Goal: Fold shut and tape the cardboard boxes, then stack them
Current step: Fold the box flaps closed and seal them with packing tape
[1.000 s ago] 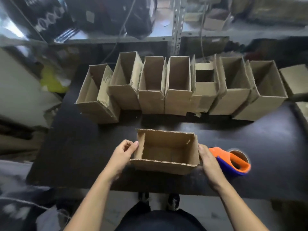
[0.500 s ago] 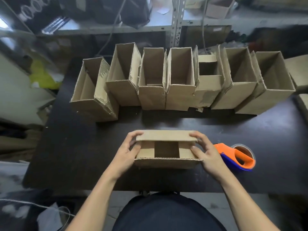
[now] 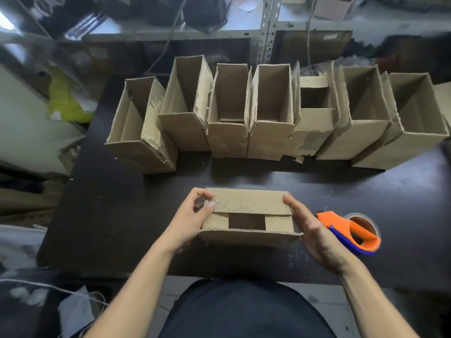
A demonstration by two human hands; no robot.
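A small cardboard box (image 3: 249, 237) sits on the black table (image 3: 122, 215) near its front edge. Its two end flaps lie folded in, the far long flap is folded down over them, and the near long flap still stands out toward me. My left hand (image 3: 192, 219) grips the box's left end, thumb on the far flap. My right hand (image 3: 310, 230) holds the right end, fingers pressing the far flap's corner. An orange and blue tape dispenser (image 3: 351, 231) lies just right of my right hand.
Several open cardboard boxes (image 3: 229, 132) stand in a row across the back of the table. Metal shelving (image 3: 266, 32) with dark bags and more boxes rises behind. Clutter and a yellow bag (image 3: 66, 106) lie left of the table.
The open box got its end flaps folded in, then the far long flap came down further over them. Both hands shifted from the box's sides to the flap's corners.
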